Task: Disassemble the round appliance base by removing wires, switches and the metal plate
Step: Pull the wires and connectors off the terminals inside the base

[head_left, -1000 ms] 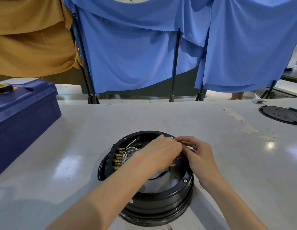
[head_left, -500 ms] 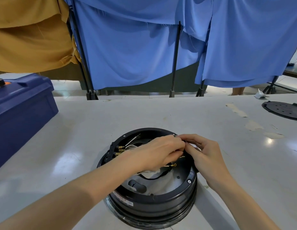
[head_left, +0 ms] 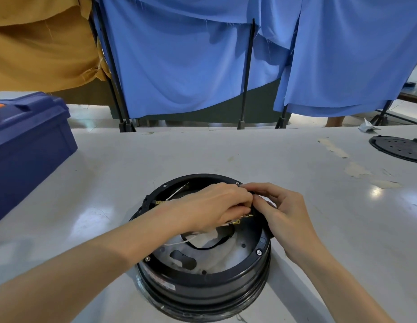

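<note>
Wires (head_left: 235, 221) pinched at base (head_left: 202, 285) rim by left hand (head_left: 216, 206), right hand (head_left: 286, 213)

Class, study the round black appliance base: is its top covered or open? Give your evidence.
Open: the round base has no cover, so the metal plate, white wire and black wire show inside.

Round black plastic appliance base (head_left: 202, 283) looks glossy, its inner grey metal plate (head_left: 226, 257) matt; the smooth white tabletop (head_left: 202, 155) gleams; blue cloth curtains (head_left: 179, 66) hang matt at twelve o'clock.
</note>
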The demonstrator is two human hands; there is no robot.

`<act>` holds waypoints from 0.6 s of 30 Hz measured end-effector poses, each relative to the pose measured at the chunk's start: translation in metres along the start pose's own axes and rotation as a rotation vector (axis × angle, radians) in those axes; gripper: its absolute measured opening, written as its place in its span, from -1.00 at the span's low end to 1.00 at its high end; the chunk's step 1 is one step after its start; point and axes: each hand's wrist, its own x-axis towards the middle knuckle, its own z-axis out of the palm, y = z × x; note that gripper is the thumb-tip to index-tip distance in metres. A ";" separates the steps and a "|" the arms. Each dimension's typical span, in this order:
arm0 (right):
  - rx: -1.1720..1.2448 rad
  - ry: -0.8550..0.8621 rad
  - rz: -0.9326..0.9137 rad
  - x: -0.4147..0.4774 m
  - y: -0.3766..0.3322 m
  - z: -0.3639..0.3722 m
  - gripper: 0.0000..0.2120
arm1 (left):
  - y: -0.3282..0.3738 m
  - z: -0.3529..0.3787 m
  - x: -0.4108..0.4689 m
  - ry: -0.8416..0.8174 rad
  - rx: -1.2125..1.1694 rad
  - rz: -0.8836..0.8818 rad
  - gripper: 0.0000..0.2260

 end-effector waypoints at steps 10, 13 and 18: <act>-0.055 0.022 0.003 -0.001 -0.001 0.000 -0.67 | 0.004 0.004 -0.003 0.045 0.014 -0.020 -0.84; -0.052 0.024 0.012 0.001 0.000 0.000 -0.67 | 0.003 0.003 -0.003 0.051 -0.026 -0.027 -0.84; -0.026 0.029 0.013 -0.001 0.001 0.000 -0.67 | 0.009 0.008 -0.007 0.119 -0.014 -0.037 -0.81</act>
